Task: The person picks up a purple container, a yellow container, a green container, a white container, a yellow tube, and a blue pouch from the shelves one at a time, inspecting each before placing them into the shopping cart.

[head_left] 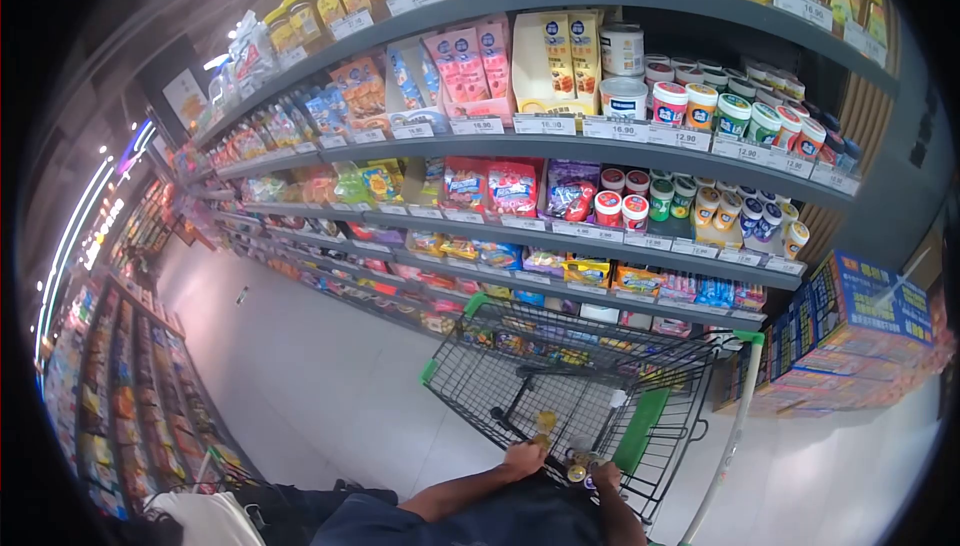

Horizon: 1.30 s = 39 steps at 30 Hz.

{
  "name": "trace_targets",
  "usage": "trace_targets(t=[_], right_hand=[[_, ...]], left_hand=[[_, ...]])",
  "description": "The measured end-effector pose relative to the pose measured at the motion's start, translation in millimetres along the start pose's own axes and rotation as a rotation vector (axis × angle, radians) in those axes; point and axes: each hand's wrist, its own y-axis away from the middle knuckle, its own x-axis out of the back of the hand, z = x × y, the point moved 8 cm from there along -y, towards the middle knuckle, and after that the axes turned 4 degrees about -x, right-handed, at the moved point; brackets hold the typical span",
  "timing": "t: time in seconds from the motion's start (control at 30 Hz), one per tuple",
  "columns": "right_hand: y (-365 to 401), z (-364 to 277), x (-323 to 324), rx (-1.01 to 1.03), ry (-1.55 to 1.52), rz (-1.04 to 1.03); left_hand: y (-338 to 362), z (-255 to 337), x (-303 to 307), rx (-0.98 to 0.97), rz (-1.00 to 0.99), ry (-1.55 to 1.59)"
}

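A green-trimmed black wire shopping cart (640, 371) stands in front of me, and both my hands are at its near side. My left hand (525, 459) is closed, with a small clear and yellowish item (544, 426) at its fingertips; its exact kind is too small to tell. My right hand (604, 476) is partly curled beside a few small round-lidded containers (578, 468). What its fingers grip is hidden.
Long shelves (500, 141) of sweets, gum tubs and honey bottles run behind the cart. Stacked blue boxes (850, 316) stand at the right. Another low shelf of packets (130, 386) lines the left side, with pale floor (300, 336) between. A white bag (205, 518) is at lower left.
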Motion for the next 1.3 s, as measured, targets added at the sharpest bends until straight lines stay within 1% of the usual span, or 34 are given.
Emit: trace_targets(t=[0.03,0.07,0.1,0.13,0.2,0.23,0.3,0.33,0.37,0.4,0.43,0.47,0.5,0.53,0.57,0.63,0.7,0.73,0.8,0.83,0.9,0.93,0.97,1.0,1.07,1.1,1.17,1.23,1.3], right_hand=[[-4,12,0,-0.066,-0.023,0.005],[-9,15,-5,-0.081,-0.032,-0.047],[-9,15,0,-0.081,-0.027,-0.04],[-8,14,-1,-0.092,-0.031,-0.048],[-5,9,0,-0.079,-0.087,-0.062],[-8,8,-2,-0.072,-0.076,-0.056],[-13,-9,13,0.104,-0.243,0.107],[-10,-31,24,0.359,-0.222,0.154],[-15,-31,34,0.367,-0.211,0.153],[-5,-44,56,0.509,-0.369,0.032],[21,-62,89,0.645,-0.531,-0.092],[58,-74,146,0.693,-0.477,0.055],[98,-78,198,0.738,-0.418,0.205],[122,-68,235,0.766,-0.373,0.39],[135,-59,267,0.794,-0.326,0.581],[148,-27,305,0.874,-0.006,1.062],[172,0,342,0.73,0.073,1.318],[182,3,348,0.728,0.079,1.333],[200,16,356,0.398,0.193,1.541],[194,27,349,0.39,0.195,1.555],[98,88,316,0.115,-0.162,0.773],[94,91,319,0.103,-0.17,0.786],[89,96,311,0.103,-0.344,0.685],[84,99,300,0.104,-0.519,0.585],[81,103,295,0.107,-0.513,0.612],[81,103,293,0.125,-0.486,0.622],[85,103,288,0.095,-0.472,0.64],[89,97,282,0.084,-0.489,0.594],[93,89,277,0.076,-0.49,0.595]], left_hand=[[2,-2,-2,-0.005,0.003,0.006],[6,-6,4,-0.004,0.085,-0.052],[11,-12,8,0.001,0.168,-0.11],[14,-21,7,0.003,0.173,-0.101],[27,-25,13,-0.178,0.269,-0.14],[30,-31,17,-0.17,0.277,-0.131],[37,-20,28,-0.387,0.35,-0.077],[35,-26,24,-0.333,0.24,-0.002],[35,-25,27,-0.324,0.248,0.004],[33,-27,23,-0.303,0.154,0.002],[33,-29,20,-0.286,0.057,-0.002],[32,-30,24,-0.288,0.059,-0.002],[31,-31,18,-0.275,-0.05,0.015],[31,-32,13,-0.265,-0.157,0.033],[31,-32,17,-0.273,-0.146,0.036],[37,-33,9,-0.274,-0.244,0.081],[41,-32,12,-0.292,-0.246,0.144],[40,-36,7,-0.293,-0.229,0.142],[44,-41,0,-0.307,-0.188,0.151],[48,-40,5,-0.313,-0.2,0.164],[50,-45,-4,-0.329,-0.158,0.108],[56,-44,4,-0.333,-0.129,0.127],[58,-46,3,-0.352,-0.134,0.113],[59,-51,-2,-0.35,-0.092,0.122],[63,-55,0,-0.371,-0.016,0.159],[65,-56,3,-0.399,-0.024,0.159],[70,-64,6,-0.399,0.039,0.153],[73,-69,13,-0.407,0.054,0.151],[76,-79,17,-0.392,0.098,0.13]])
